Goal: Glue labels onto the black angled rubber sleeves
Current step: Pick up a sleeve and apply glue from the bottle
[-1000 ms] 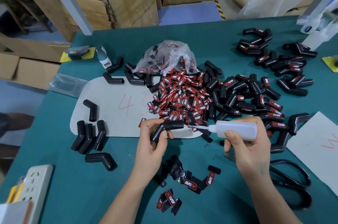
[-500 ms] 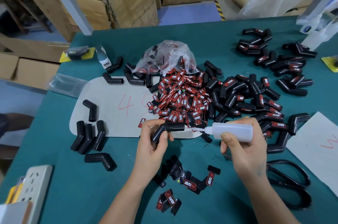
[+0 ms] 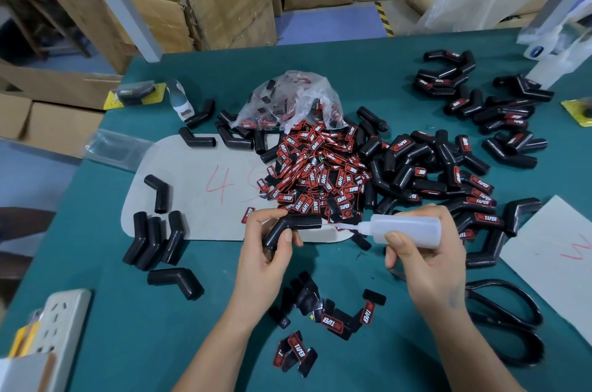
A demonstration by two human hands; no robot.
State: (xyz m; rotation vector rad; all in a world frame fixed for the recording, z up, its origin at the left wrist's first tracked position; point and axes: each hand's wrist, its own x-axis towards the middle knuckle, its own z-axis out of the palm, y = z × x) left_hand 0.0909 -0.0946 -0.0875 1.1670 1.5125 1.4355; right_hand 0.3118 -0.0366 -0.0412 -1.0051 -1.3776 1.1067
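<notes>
over the green bench (image 3: 96,311), near its front edge, the left hand (image 3: 267,258) has its grip wrapped around one black angled sleeve (image 3: 290,226), thumb pressed on the bend, the upper leg lying level and pointing right. the right hand (image 3: 426,258) has its grip closed around a white squeeze bottle (image 3: 405,229) held sideways, the thin nozzle tip touching the sleeve's open end. behind them sits a heap of red-and-black labels (image 3: 317,173) spilling from a clear bag (image 3: 291,100) (more labels lie loose below the wrists). bare sleeves (image 3: 153,239) rest left, labelled sleeves (image 3: 448,173) right, black scissors (image 3: 509,321) by the right wrist.
</notes>
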